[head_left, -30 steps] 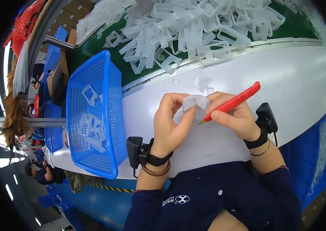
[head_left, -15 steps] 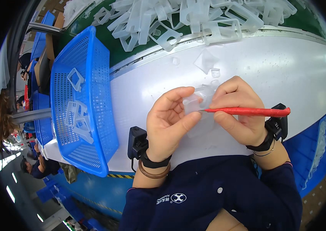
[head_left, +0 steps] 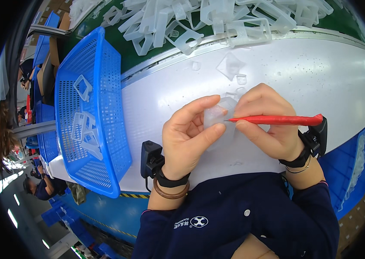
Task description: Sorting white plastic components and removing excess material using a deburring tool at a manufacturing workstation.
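My left hand (head_left: 189, 138) pinches a small translucent white plastic piece (head_left: 217, 114) between thumb and fingers, over the white table (head_left: 320, 73). My right hand (head_left: 265, 123) grips a red knife-like tool (head_left: 277, 119) held level, its tip touching the piece's edge. Both wrists carry black strapped devices, and the left wrist also has a brown bangle. A few small clear plastic scraps (head_left: 230, 65) lie on the table just beyond my hands.
A blue mesh basket (head_left: 104, 108) with a few clear plastic frames stands to the left. A pile of white plastic frames (head_left: 199, 19) lies on the green belt beyond the table. Other people are at far left, beside more blue crates.
The view has drawn closer to my hands. The red tool swung from slanted up-right to level, its tip now on the plastic piece. My left hand keeps its hold.
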Available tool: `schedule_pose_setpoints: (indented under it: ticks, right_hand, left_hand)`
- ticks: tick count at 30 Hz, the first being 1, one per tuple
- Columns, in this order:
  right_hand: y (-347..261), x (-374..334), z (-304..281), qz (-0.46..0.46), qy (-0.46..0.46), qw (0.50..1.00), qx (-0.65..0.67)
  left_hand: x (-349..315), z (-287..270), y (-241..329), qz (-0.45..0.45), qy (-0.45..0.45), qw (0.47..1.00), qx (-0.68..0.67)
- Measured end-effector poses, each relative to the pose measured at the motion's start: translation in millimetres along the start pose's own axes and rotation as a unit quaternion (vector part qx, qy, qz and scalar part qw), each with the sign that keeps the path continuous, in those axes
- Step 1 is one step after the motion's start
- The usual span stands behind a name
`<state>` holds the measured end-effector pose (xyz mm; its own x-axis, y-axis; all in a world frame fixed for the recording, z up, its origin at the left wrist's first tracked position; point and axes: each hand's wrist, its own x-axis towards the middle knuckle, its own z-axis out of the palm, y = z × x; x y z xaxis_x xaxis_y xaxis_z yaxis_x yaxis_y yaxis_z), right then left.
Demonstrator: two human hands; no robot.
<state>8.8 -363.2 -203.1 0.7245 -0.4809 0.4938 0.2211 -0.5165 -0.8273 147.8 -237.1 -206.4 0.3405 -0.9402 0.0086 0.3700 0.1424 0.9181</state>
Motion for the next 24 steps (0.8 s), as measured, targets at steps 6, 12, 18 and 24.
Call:
schedule_pose_setpoints:
  ticks: [6,12,18,24]
  right_hand:
    - [0,-2,5,-0.064,-0.022,0.988,-0.135]
    - [10,-2,-3,-0.124,0.011,0.962,-0.244]
    - [16,9,-32,-0.040,0.312,0.937,-0.154]
    - [11,2,-27,0.072,0.066,0.995,0.031]
  left_hand:
    - [2,1,-7,0.020,0.013,0.998,0.063]
    - [6,1,-6,-0.040,0.019,0.997,0.055]
    - [1,2,-2,-0.093,-0.071,0.992,0.056]
    - [-1,12,-2,-0.074,0.049,0.989,0.117]
